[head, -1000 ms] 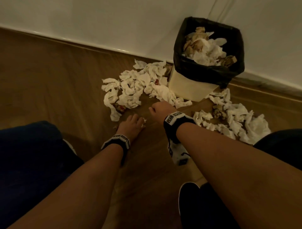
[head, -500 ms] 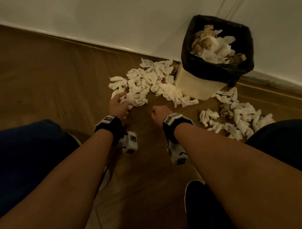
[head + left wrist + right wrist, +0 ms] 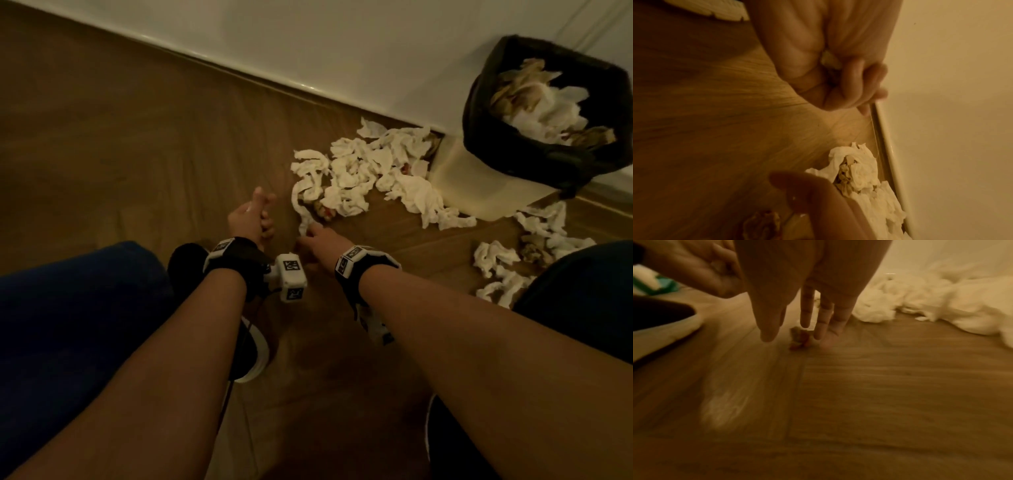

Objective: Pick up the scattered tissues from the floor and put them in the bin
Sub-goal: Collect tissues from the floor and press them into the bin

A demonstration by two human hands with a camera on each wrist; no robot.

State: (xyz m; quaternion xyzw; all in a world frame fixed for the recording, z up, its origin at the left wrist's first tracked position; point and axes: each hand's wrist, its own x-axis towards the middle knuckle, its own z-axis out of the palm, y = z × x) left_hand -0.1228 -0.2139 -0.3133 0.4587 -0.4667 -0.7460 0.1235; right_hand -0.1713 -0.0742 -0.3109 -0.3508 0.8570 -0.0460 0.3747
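Crumpled white tissues (image 3: 359,171) lie heaped on the wooden floor left of the bin (image 3: 479,185), which has a black liner and holds more tissues (image 3: 548,113). A second heap (image 3: 507,263) lies in front of the bin, to the right. My left hand (image 3: 255,214) hovers left of the first heap, fingers curled round a small white tissue scrap (image 3: 829,60). My right hand (image 3: 310,236) reaches down at the near end of a tissue strip (image 3: 301,209). Its fingers (image 3: 805,313) are straight, just above a small brownish scrap (image 3: 798,340) on the floor.
The white wall and its skirting (image 3: 239,68) run behind the heaps and the bin. My black shoe with a white sole (image 3: 253,353) is below the left wrist, and another shoe (image 3: 445,445) is at lower right. My knees (image 3: 68,308) frame both sides.
My left hand has come off the heap's edge and curled round a scrap. My right hand has uncurled from a fist and reached forward to the tissue strip. The view has swung left.
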